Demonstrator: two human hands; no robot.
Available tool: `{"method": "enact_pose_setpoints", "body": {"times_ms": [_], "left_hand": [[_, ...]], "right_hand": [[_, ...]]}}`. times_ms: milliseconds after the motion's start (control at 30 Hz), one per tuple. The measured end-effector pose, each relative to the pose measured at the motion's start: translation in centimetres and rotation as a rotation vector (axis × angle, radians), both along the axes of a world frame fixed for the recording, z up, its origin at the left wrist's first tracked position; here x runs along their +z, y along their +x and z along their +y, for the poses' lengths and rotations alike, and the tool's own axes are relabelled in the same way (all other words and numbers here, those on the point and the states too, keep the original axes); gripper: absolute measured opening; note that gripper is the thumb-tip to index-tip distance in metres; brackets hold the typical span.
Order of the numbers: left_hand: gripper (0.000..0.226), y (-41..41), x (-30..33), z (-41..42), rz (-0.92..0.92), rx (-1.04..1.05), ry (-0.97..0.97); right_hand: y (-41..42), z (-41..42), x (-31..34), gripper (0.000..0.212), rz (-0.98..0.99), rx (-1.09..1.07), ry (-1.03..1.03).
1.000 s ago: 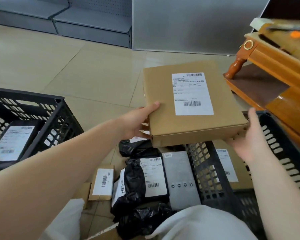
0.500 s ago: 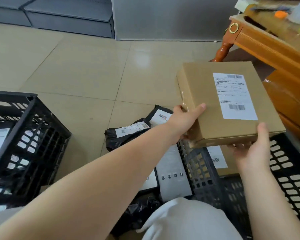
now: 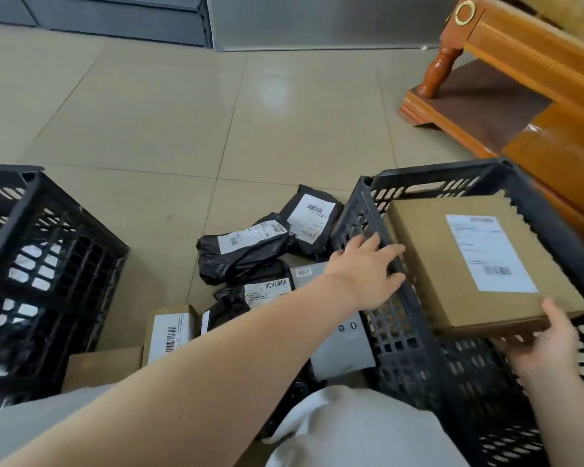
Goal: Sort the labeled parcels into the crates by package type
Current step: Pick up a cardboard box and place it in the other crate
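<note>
Cardboard box (image 3: 479,264) going into the right crate (image 3: 415,332), right hand (image 3: 540,342) gripping its near corner. Left hand (image 3: 364,274) hangs with fingers spread over the rim, holding nothing. Black poly mailers (image 3: 243,251) and small boxes (image 3: 171,332) still unsorted on the floor (image 3: 149,129); left crate (image 3: 48,264) partly filled.

Parcel labels (image 3: 489,252) show barcodes; print unreadable.

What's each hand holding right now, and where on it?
Right hand grips the flat brown cardboard box at its near corner, inside the right black plastic crate. Left hand holds nothing, fingers spread.
</note>
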State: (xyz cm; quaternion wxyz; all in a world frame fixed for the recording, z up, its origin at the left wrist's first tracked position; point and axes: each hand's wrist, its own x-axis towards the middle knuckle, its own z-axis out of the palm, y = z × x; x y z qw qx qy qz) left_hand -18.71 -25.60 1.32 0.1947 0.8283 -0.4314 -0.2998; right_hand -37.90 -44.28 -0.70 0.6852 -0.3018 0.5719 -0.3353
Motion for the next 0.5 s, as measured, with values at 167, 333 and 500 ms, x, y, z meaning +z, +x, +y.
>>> {"method": "enact_pose_setpoints", "body": {"times_ms": [167, 333, 500], "left_hand": [[0.053, 0.4, -0.7, 0.3, -0.027, 0.006, -0.045], [0.054, 0.6, -0.7, 0.4, -0.028, -0.018, -0.025], [0.053, 0.6, -0.8, 0.5, -0.011, -0.012, -0.038]], "right_hand": [[0.5, 0.3, -2.9, 0.035, 0.119, 0.028, 0.044], [1.5, -0.5, -3.8, 0.024, 0.095, 0.120, 0.079], [1.7, -1.2, -5.2, 0.054, 0.049, 0.213, 0.135]]}}
